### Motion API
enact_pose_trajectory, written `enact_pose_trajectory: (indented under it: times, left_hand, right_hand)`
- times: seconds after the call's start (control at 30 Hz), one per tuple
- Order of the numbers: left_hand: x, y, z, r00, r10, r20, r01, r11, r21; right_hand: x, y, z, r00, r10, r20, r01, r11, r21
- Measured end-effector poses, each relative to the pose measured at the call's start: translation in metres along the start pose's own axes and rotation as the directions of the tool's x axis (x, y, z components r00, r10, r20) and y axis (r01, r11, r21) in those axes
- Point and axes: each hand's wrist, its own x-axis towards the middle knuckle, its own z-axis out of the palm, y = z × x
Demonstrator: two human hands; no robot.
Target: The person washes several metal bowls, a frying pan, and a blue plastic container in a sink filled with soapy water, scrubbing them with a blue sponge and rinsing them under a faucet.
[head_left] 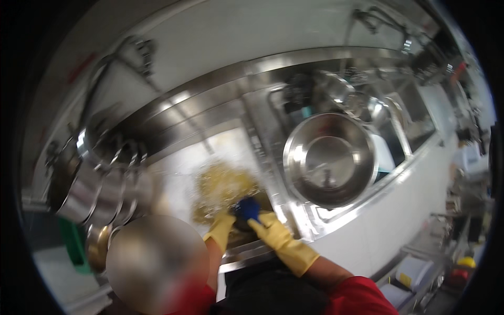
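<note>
Blue item [248, 208], kind too blurred to tell, low in a steel sink [251, 253] of foamy, yellowish water [223, 184]; right gloved hand [270, 231] closed on it, left gloved hand [221, 231] just beside, grip unclear. Large steel bowl [328, 168] mouth-up right of sink, shiny inside, smaller steel vessels [359, 106] behind it. Steel pots [84, 194] clustered left of sink, contents not visible.

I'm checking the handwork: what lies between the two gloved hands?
The head view shows a blurred blue item between left hand and right hand, nearer the latter.
</note>
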Motion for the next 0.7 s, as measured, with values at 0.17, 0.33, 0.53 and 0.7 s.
enact_pose_trajectory:
  times: [0.17,0.33,0.53,0.7]
  left_hand:
    - [-0.059,0.027,-0.025,0.995,-0.096,0.033,0.102,0.958,-0.27]
    - [-0.092,0.024,-0.041,0.995,-0.102,-0.007,0.091,0.914,-0.395]
    - [-0.145,0.031,-0.058,0.991,-0.074,-0.109,0.0,0.825,-0.566]
    - [-0.163,0.045,-0.069,0.955,-0.105,-0.276,-0.091,0.785,-0.613]
  right_hand:
    - [0.011,0.011,0.009,0.968,-0.247,0.036,0.248,0.968,-0.026]
    - [0.027,-0.022,0.025,0.75,-0.589,0.301,0.626,0.779,-0.032]
    - [0.086,-0.036,0.055,0.73,-0.398,0.555,0.655,0.639,-0.403]
    - [0.094,-0.059,0.032,0.661,-0.447,0.603,0.75,0.432,-0.501]
